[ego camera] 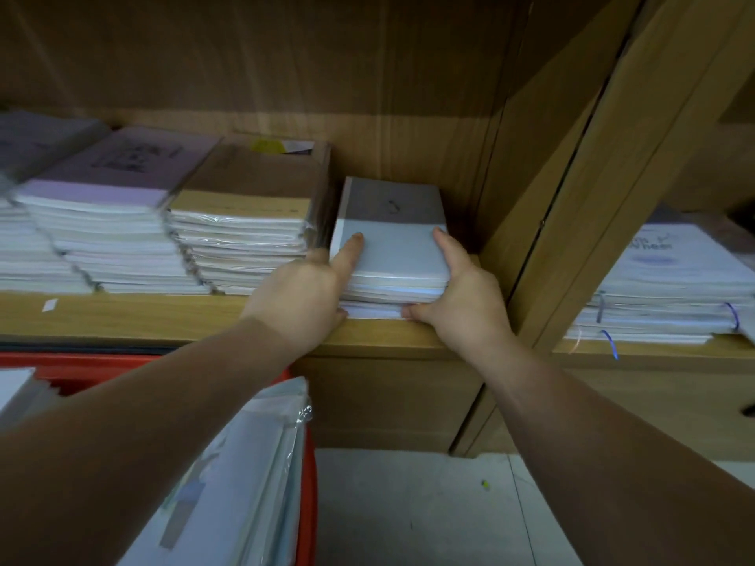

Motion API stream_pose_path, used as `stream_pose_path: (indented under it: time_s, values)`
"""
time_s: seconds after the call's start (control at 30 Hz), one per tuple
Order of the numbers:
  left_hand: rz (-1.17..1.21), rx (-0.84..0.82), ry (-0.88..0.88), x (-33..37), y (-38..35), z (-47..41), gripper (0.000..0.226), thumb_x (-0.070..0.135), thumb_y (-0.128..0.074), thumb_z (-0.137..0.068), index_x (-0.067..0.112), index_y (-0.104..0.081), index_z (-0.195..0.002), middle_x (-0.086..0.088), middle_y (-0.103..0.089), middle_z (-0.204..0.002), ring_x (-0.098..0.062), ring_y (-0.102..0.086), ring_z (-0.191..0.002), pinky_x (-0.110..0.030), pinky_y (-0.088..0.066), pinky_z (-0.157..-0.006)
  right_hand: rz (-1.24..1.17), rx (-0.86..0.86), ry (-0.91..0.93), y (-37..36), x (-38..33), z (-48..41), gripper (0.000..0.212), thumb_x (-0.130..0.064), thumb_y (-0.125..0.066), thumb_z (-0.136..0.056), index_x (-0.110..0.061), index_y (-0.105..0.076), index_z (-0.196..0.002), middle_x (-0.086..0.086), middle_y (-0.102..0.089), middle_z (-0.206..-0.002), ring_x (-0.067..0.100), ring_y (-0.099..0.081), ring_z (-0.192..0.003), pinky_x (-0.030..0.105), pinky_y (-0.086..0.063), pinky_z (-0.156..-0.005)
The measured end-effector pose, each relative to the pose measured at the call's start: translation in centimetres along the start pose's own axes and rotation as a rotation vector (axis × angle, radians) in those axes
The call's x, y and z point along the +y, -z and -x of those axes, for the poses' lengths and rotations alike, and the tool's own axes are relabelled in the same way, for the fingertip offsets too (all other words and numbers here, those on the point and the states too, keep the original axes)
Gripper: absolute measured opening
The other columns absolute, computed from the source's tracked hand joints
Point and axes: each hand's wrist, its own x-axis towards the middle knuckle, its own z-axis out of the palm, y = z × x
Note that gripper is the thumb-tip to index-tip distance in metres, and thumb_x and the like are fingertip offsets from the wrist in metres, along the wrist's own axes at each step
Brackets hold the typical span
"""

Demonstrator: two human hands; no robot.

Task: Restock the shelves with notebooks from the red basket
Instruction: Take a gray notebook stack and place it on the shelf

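Stack [394, 255] of notebooks at the shelf's [163, 316] right end, both hands clamped on it.

Nearest, the red basket [81, 367] holds more wrapped notebooks [245, 463]. Above it, the left hand [300, 302] and right hand [461, 298] grip the stack's front corners, thumbs on the top cover, fingers curled at its lower edge. The stack sits at the shelf lip, in the slot between the brown stack [245, 222] and the side panel [514, 198]. Risk: the lower notebooks look loose and could fan out or slip off the lip on release, and a skewed push could snag the neighbour's wrap.
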Motion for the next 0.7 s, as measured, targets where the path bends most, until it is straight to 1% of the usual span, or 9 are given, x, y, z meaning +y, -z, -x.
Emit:
stream_pose_path:
  time_s: [0.07,0.13,0.17,0.23,0.33,0.4,0.47,0.57,0.7]
  values:
    - [-0.187,0.063,-0.048,-0.2,0.3,-0.1,0.09,0.046,-0.069,-0.09,0.02,-0.017,-0.159,-0.015,-0.057,-0.129,-0.036,-0.064,-0.106,-0.045,-0.059,-0.079,-0.079,0.002,0.012,0.0,0.7,-0.4,0.112,-0.018,-0.091,-0.071,-0.04,-0.023,-0.158,-0.002,-0.048,-0.142,0.015,-0.046,-0.127,0.038,-0.049,-0.107]
    - [-0.293,0.215,-0.155,-0.9,0.4,0.2,0.089,0.046,-0.086,-0.071,0.009,-0.051,-0.143,-0.018,-0.06,-0.111,-0.04,-0.064,-0.095,-0.047,-0.059,-0.065,-0.153,-0.038,0.025,0.3,1.6,-0.4,0.117,-0.02,-0.093,-0.068,-0.042,-0.021,-0.158,-0.007,-0.04,-0.146,0.008,-0.038,-0.128,0.035,-0.044,-0.11]
    - [-0.321,0.329,-0.204,-1.1,0.3,0.3,0.089,0.047,-0.09,-0.061,0.006,-0.059,-0.135,-0.019,-0.06,-0.109,-0.042,-0.061,-0.094,-0.049,-0.055,-0.068,-0.175,-0.059,0.03,0.4,1.9,-0.4,0.122,-0.023,-0.095,-0.065,-0.043,-0.018,-0.158,-0.008,-0.035,-0.149,0.007,-0.035,-0.131,0.032,-0.041,-0.112]
    - [-0.385,0.402,-0.232,-1.6,0.1,0.1,0.101,0.058,-0.087,-0.054,0.01,-0.057,-0.138,-0.019,-0.056,-0.124,-0.042,-0.05,-0.114,-0.055,-0.042,-0.091,-0.177,-0.088,0.05,0.5,2.2,-0.3,0.135,-0.026,-0.098,-0.059,-0.044,-0.009,-0.159,-0.011,-0.025,-0.156,0.005,-0.029,-0.136,0.027,-0.032,-0.113]
    - [-0.389,0.281,-0.127,-2.2,0.7,-0.8,0.121,0.076,-0.08,-0.051,0.021,-0.042,-0.152,-0.017,-0.039,-0.153,-0.041,-0.021,-0.144,-0.064,-0.016,-0.116,-0.108,-0.054,0.09,0.3,2.2,-0.3,0.14,-0.025,-0.098,-0.059,-0.045,-0.002,-0.159,-0.012,-0.02,-0.16,0.0,-0.023,-0.137,0.023,-0.025,-0.114]
    - [-0.394,0.203,-0.059,-2.7,0.8,-1.5,0.121,0.083,-0.073,-0.053,0.027,-0.038,-0.153,-0.014,-0.034,-0.156,-0.04,-0.019,-0.147,-0.065,-0.013,-0.117,-0.085,-0.016,0.095,0.1,2.2,-0.4,0.133,-0.023,-0.097,-0.062,-0.045,-0.007,-0.159,-0.01,-0.025,-0.159,0.0,-0.026,-0.134,0.024,-0.028,-0.114]
    - [-0.347,0.18,-0.045,-3.3,0.4,-2.0,0.116,0.082,-0.075,-0.049,0.027,-0.048,-0.147,-0.013,-0.042,-0.151,-0.04,-0.031,-0.142,-0.067,-0.024,-0.112,-0.075,-0.005,0.096,-0.2,1.8,-0.7,0.123,-0.021,-0.095,-0.065,-0.043,-0.018,-0.158,-0.01,-0.033,-0.156,0.003,-0.032,-0.132,0.027,-0.032,-0.113]
    - [-0.306,0.243,-0.064,-3.8,-0.7,-2.6,0.107,0.074,-0.083,-0.045,0.024,-0.06,-0.136,-0.015,-0.049,-0.144,-0.042,-0.042,-0.131,-0.066,-0.038,-0.101,-0.054,0.03,0.076,-0.7,1.4,-1.6,0.115,-0.019,-0.095,-0.065,-0.038,-0.028,-0.156,-0.007,-0.041,-0.15,0.007,-0.039,-0.127,0.032,-0.039,-0.112]
    - [-0.29,0.33,-0.072,-4.0,-1.4,-3.2,0.101,0.07,-0.086,-0.045,0.022,-0.063,-0.13,-0.017,-0.051,-0.138,-0.039,-0.039,-0.125,-0.064,-0.04,-0.096,-0.041,0.085,0.065,-1.5,1.1,-2.0,0.112,-0.021,-0.094,-0.066,-0.038,-0.029,-0.155,-0.004,-0.046,-0.146,0.014,-0.045,-0.128,0.039,-0.045,-0.111]
